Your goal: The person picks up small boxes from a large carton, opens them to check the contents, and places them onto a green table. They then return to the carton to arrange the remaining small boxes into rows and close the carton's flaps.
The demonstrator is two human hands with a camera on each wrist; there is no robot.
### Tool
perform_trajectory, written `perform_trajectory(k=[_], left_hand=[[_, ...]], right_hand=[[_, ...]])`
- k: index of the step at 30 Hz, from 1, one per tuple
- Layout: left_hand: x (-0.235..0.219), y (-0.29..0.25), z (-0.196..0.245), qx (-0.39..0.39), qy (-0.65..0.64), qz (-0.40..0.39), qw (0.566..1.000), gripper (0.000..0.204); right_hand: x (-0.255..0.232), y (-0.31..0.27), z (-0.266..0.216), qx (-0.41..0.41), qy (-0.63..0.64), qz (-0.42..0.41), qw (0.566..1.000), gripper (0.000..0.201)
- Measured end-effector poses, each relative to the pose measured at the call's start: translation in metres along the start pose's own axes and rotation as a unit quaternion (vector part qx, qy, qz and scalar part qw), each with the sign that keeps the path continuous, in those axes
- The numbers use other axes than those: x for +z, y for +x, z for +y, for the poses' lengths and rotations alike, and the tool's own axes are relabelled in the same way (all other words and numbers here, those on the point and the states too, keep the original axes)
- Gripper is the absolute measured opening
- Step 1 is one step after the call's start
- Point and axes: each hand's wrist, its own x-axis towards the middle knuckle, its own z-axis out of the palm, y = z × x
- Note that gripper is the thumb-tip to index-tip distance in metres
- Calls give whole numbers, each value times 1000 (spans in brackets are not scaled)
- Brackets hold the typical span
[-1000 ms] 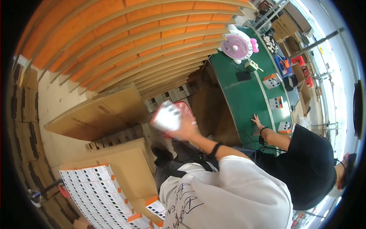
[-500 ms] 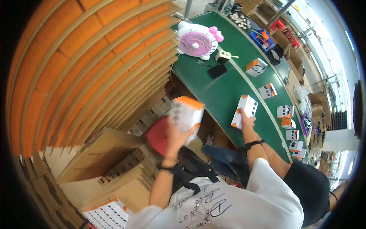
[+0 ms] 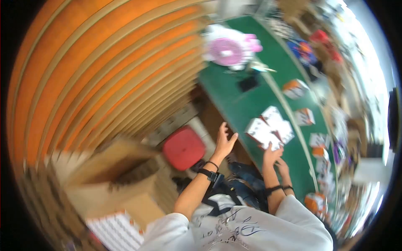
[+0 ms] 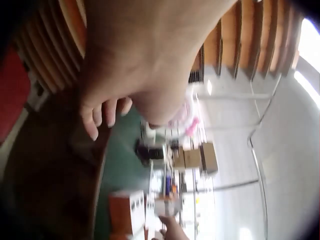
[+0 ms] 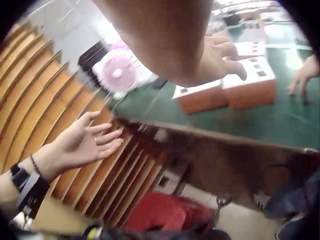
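Several white and orange boxes (image 3: 260, 131) lie together on the green table (image 3: 234, 106). My right hand (image 3: 272, 155) is at their near side; in the right wrist view this hand (image 5: 217, 62) rests its fingers over a box top (image 5: 250, 73), beside another box (image 5: 202, 96). My left hand (image 3: 225, 144) hangs in the air left of the table edge, holding nothing, thumb and fingers spread. The right wrist view shows the left hand (image 5: 82, 142) palm up, its fingers loosely extended. Seen from the left wrist, the boxes (image 4: 128, 212) stand beyond that hand (image 4: 130, 85).
Another person's hand (image 3: 283, 168) is just right of mine. A pink and white fan (image 3: 226, 52) and a dark flat object (image 3: 248, 84) lie farther back. More boxes (image 3: 304, 116) line the table's right side. A red stool (image 3: 184, 147) stands below, near orange stacked layers (image 3: 104, 62).
The box in my left hand has been let go, and that hand has moved right, toward the table. The box from my right hand now lies on the table among others.
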Motion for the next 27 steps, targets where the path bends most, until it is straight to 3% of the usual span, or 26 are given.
perform_trajectory(k=[1, 2, 3, 4, 5, 6, 7, 8, 9, 11, 12, 13, 14, 16, 17, 18, 19, 20, 22, 23, 24, 25, 26, 27], left_hand=[[-30, -10, -27, 61, 27, 21, 998, 65], [-74, -36, -12, 27, 47, 22, 998, 53], [-116, -71, -7, 11, -9, 61, 998, 45], [-161, -109, 3, -22, -31, 108, 993, 40], [-204, -148, -6, 2, -30, 197, 980, 37], [-239, -201, 20, -33, -71, 283, 956, 34], [-264, -252, 6, 4, -88, 394, 915, 34], [-279, -307, 22, 24, -24, 506, 862, 34], [-286, -363, 1, 53, -31, 594, 802, 38], [-268, -472, -13, -60, -12, 748, 661, 54], [-250, -525, -63, -81, -15, 796, 599, 65], [-219, -566, -69, -146, 44, 807, 570, 74], [-183, -601, -80, -215, 108, 796, 556, 84], [-117, -656, -100, -350, 237, 735, 530, 107], [-90, -667, -102, -360, 225, 746, 513, 107], [-68, -677, -103, -463, 85, 749, 467, 118], [-50, -686, -105, -547, -59, 727, 411, 128], [-35, -696, -110, -550, -67, 730, 399, 128], [-15, -710, -143, -516, -37, 720, 462, 139], [-1, -710, -184, -500, 88, 692, 514, 141], [-5, -702, -183, -501, 85, 687, 520, 141], [-17, -688, -176, -521, 90, 639, 558, 141], [-30, -675, -176, -534, 96, 589, 599, 141], [-24, -681, -220, -467, 118, 621, 618, 138]], right_hand=[[-5, -25, -22, -53, 39, -70, 995, 73], [-4, -55, -54, -93, 63, -142, 984, 67], [5, -84, -68, -227, 64, -202, 951, 60], [6, -123, -100, -250, 141, -326, 901, 54], [3, -166, -134, -239, 189, -478, 824, 53], [1, -202, -156, -218, 211, -604, 737, 53], [2, -235, -166, -278, 199, -673, 656, 54], [9, -264, -178, -331, 189, -722, 577, 55], [3, -293, -194, -387, 149, -761, 499, 60], [-41, -361, -223, -481, 103, -804, 334, 65], [-15, -396, -192, -520, 132, -808, 243, 75], [-46, -427, -200, -583, 139, -781, 177, 83], [-78, -458, -201, -667, 124, -730, 83, 91], [-121, -510, -173, -728, 56, -680, -67, 101], [-127, -537, -136, -749, 58, -644, -145, 109], [-148, -556, -115, -796, 70, -570, -192, 114], [-172, -573, -95, -834, 85, -493, -234, 120], [-193, -588, -74, -830, 86, -491, -248, 120], [-217, -613, -32, -857, 102, -353, -361, 104], [-211, -622, -5, -856, 97, -354, -363, 104], [-200, -628, 33, -880, 134, -361, -277, 83], [-189, -636, 63, -899, 166, -363, -180, 62], [-178, -646, 84, -855, 163, -451, -198, 39], [-166, -648, 93, -808, 153, -531, -203, 21]])
